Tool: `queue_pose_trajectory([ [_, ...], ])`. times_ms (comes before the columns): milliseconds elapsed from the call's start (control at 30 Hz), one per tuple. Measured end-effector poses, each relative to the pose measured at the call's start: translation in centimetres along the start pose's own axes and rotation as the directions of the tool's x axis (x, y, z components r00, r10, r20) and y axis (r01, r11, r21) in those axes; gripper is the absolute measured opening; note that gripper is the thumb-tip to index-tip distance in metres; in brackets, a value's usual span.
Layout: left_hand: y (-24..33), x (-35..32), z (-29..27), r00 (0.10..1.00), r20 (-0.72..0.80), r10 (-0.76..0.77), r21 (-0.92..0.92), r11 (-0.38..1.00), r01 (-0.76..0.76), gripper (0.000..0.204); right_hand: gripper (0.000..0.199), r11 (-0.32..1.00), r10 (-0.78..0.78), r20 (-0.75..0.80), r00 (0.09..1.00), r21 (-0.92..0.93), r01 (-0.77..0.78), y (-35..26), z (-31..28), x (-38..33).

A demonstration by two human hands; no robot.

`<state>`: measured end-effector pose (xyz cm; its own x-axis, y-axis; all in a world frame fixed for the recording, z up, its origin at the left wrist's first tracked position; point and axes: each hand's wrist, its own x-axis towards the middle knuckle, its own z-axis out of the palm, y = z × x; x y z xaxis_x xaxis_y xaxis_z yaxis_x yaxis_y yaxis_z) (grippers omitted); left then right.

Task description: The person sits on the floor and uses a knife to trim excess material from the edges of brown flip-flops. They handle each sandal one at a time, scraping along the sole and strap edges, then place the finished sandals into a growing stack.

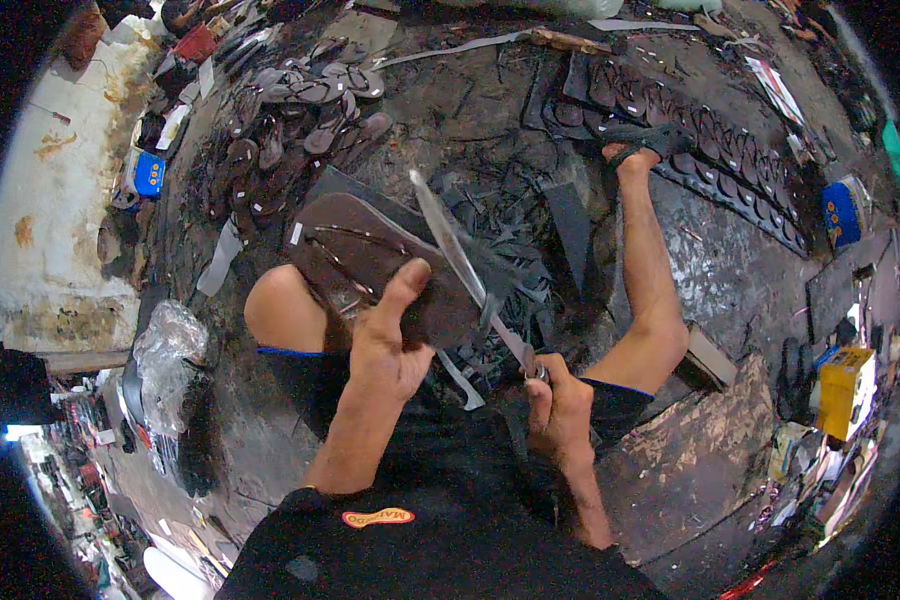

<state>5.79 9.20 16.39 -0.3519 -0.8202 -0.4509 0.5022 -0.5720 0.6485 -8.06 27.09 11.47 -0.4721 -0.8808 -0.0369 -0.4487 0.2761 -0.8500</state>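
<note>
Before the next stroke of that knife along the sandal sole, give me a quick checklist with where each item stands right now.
1. Left hand grips the brown sandal sole, thumb pressed on top: ok.
2. Right hand closed around the knife handle: ok.
3. Blade lies against the sole's right edge: ok.
4. Left thumb clear of the blade: not ok, it sits close beside it.
5. Bare right leg out of the blade's line: cannot tell, it stretches just right of the blade.
6. Rubber offcuts on the floor under the work: not ok, piled up.
</note>
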Motion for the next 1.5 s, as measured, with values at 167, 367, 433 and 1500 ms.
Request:
queue_pose_trajectory([
  [167,-0.1,-1.8,-0.7,0.999,0.027,-0.024,0.126,0.992,0.020,0.030,0.031,0.998,-0.055,0.172,0.984,0.019,0.053,-1.7,-2.3,1.5],
  [367,-0.4,-4.5,-2.7,0.999,-0.036,0.024,0.300,0.954,-0.012,0.030,0.023,0.996,-0.077,0.497,0.864,0.068,0.050,-2.1,-2.1,3.6],
  [433,-1.3,-5.0,-4.4,0.991,-0.069,0.110,0.419,0.905,-0.072,0.040,0.021,0.976,-0.182,0.425,0.887,0.187,0.111,-0.8,-0.2,3.8],
  [1500,6.9,-3.8,-1.4,0.994,-0.066,-0.089,0.470,0.876,0.110,0.035,0.027,0.890,-0.002,0.184,0.983,0.449,-0.082,-5.2,-0.7,2.5],
])
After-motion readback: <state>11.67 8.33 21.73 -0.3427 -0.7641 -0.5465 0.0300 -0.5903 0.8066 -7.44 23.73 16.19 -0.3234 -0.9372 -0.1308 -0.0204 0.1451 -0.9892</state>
